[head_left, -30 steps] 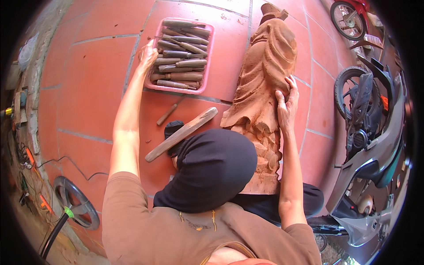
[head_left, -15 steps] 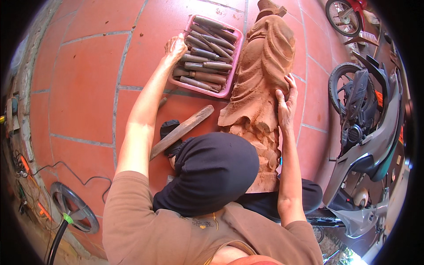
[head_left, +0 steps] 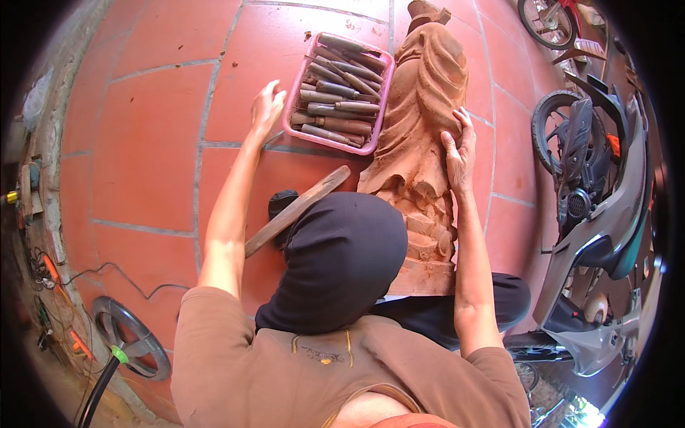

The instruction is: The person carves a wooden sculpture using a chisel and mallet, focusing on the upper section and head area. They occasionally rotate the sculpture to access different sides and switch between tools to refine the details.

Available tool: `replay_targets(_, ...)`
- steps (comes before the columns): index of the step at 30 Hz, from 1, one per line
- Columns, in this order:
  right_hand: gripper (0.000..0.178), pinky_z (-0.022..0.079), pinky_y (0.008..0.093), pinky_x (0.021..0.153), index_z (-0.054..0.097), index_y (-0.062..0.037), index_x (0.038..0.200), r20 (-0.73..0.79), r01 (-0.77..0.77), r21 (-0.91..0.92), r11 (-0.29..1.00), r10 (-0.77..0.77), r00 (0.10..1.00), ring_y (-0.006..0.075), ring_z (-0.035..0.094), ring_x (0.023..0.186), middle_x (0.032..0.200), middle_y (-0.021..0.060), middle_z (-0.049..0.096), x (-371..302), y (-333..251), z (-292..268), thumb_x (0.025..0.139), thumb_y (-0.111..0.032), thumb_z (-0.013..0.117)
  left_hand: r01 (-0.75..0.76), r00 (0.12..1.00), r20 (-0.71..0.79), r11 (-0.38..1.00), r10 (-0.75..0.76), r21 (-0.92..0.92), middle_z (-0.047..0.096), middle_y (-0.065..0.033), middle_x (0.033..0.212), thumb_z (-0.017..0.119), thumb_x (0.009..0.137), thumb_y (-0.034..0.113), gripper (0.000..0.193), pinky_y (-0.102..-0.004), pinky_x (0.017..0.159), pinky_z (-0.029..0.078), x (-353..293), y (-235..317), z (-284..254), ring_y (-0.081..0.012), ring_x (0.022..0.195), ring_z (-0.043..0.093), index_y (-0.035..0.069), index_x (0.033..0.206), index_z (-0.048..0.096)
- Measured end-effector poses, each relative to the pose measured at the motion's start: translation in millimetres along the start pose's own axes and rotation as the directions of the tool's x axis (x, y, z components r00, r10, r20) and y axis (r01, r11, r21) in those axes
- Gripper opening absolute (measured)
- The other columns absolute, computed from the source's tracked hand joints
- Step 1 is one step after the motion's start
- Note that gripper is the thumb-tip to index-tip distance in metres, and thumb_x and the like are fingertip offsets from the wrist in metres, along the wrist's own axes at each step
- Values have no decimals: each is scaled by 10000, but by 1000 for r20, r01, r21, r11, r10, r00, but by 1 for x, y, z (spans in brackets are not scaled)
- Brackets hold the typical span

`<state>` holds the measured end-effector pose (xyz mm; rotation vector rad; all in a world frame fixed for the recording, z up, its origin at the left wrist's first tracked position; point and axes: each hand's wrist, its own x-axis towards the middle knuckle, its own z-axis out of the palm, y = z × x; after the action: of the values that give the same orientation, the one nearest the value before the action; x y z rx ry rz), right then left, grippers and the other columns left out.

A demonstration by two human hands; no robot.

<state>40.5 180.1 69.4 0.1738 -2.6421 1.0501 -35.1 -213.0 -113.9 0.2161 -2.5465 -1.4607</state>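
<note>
A reddish-brown carved wooden figure (head_left: 421, 107) with draped folds lies lengthwise before me, its blocky base by my lap. My right hand (head_left: 460, 153) rests against its right side, thumb spread from the fingers. Left of the carving stands a pink plastic basket (head_left: 292, 114) full of wooden-handled carving tools (head_left: 342, 89), lying side by side. Just off the basket's left rim, my left hand (head_left: 266, 110) hovers with fingers loosely bent and apart; I see nothing in it. A flat wooden bar (head_left: 300, 208) slants beside my bent left knee (head_left: 335, 257).
Red tiles (head_left: 153, 171) cover the floor, with small chips scattered on it. A grey motorbike (head_left: 599, 207) stands at the right, and a red one's wheel (head_left: 548, 23) at the far right. Lower left are a black wheel-shaped thing (head_left: 132, 339) and a cable (head_left: 143, 289).
My left hand has come away from the basket's left rim, a little down and left, its fingers loosening. My right hand stays against the carving. The whole view has shifted slightly.
</note>
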Motion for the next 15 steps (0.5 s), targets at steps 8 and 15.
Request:
replay_targets(8, 463, 297, 396, 1118, 510, -76, 1307, -25, 9, 16, 1000, -8, 1000, 293, 389, 1330, 1446, 148, 416, -1, -2, -2, 865, -138, 630, -155, 850, 523, 981, 72, 117, 682, -130, 1015, 665, 825, 126, 345, -328, 871, 483, -234, 11, -46, -271, 985, 635, 39, 1156, 617)
replay_targets(15, 503, 310, 397, 1106, 496, -78, 1318, -61, 60, -15, 998, -61, 996, 307, 413, 1305, 1415, 153, 454, -1, 8, -4, 851, -181, 653, -77, 836, 528, 924, -145, 375, 679, -120, 1010, 667, 819, 116, 354, -322, 862, 483, -281, -22, -42, -248, 972, 634, 34, 1159, 615)
